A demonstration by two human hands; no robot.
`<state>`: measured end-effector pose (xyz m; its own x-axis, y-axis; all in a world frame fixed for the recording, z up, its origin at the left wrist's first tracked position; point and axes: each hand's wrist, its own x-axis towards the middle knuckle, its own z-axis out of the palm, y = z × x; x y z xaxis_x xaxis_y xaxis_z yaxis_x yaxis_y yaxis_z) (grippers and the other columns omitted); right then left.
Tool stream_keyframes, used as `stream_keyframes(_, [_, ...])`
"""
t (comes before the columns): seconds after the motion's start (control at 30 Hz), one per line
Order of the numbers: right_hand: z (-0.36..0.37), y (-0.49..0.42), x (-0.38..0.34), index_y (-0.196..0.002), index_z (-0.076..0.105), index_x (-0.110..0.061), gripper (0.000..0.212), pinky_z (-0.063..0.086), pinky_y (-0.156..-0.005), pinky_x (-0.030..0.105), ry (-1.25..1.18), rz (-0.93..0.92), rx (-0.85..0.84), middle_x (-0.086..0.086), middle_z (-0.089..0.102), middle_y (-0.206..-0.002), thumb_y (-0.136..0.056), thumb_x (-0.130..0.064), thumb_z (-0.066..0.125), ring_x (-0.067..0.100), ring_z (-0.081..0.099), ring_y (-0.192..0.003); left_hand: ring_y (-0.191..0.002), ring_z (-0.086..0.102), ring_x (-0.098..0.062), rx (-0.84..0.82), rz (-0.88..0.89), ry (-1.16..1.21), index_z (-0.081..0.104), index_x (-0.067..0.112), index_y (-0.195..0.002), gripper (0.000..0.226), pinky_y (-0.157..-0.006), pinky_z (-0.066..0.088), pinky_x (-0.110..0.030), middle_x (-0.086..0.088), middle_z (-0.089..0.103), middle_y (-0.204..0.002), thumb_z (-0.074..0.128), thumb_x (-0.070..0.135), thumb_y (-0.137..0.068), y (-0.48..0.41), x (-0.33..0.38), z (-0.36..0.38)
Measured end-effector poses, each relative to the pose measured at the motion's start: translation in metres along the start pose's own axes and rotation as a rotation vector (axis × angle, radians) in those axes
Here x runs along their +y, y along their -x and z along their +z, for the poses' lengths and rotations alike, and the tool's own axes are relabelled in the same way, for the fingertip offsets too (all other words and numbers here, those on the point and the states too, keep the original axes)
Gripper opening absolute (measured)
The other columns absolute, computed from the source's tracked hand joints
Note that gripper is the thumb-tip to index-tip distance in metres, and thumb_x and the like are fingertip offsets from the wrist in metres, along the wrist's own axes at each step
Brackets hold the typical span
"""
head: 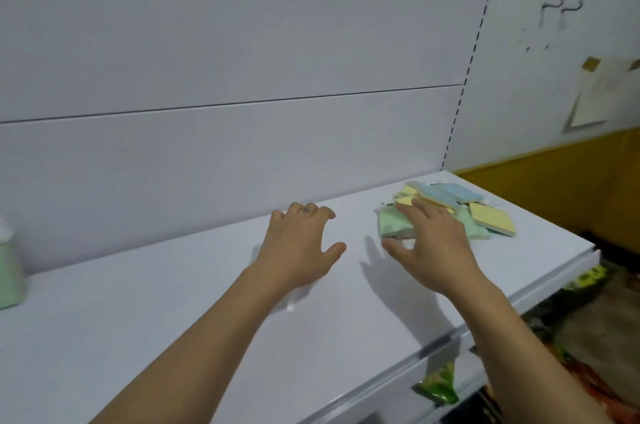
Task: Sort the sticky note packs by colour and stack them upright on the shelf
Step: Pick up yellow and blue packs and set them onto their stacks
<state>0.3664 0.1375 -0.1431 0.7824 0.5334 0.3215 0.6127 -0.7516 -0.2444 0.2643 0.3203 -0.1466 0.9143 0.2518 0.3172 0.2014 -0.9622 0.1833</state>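
Observation:
A loose pile of sticky note packs lies at the right end of the white shelf [138,319]: a blue pack [457,193] on top, a yellow pack [491,217] to the right, a green pack [393,224] at the left front. My right hand [433,243] hovers over the pile's left side with fingers spread, over the green pack, thumb out to the left. My left hand [299,245] is above the bare shelf left of the pile, fingers loosely bent, holding nothing. A green stack [10,274] stands at the far left edge.
The white back panel [242,59] rises behind the shelf, with a slotted upright [464,77] at its right. Beyond it are a wall with a taped paper [595,94] and a yellow band. Packaged goods [440,385] sit on a lower level under the front edge.

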Motion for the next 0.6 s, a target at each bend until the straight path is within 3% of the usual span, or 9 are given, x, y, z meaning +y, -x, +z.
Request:
stream_keyframes(0.3, [-0.011,-0.014,0.094,-0.138,0.043,-0.025,0.059,0.028,-0.11,0.041,-0.11,0.103,0.062,0.001,0.04,-0.146,-0.086,-0.047,0.058,0.023,0.033,-0.134,-0.125,0.039,-0.022,-0.085,0.006,0.047,0.039,0.026,-0.137,0.057,-0.099,0.034,-0.039,0.002,0.047,-0.135,0.049,0.054,-0.088,-0.059,0.085,0.04])
stream_keyframes(0.6, [-0.01,-0.052,0.124,-0.141,0.038,-0.026,0.06,0.035,-0.105,0.043,-0.179,0.114,-0.044,0.004,0.043,-0.143,-0.088,-0.049,0.054,0.026,0.039,-0.131,-0.122,0.046,-0.025,-0.212,-0.206,0.108,0.038,0.023,-0.136,0.08,-0.095,0.042,-0.042,-0.003,0.048,-0.131,0.056,0.07,-0.074,-0.102,0.119,0.052])
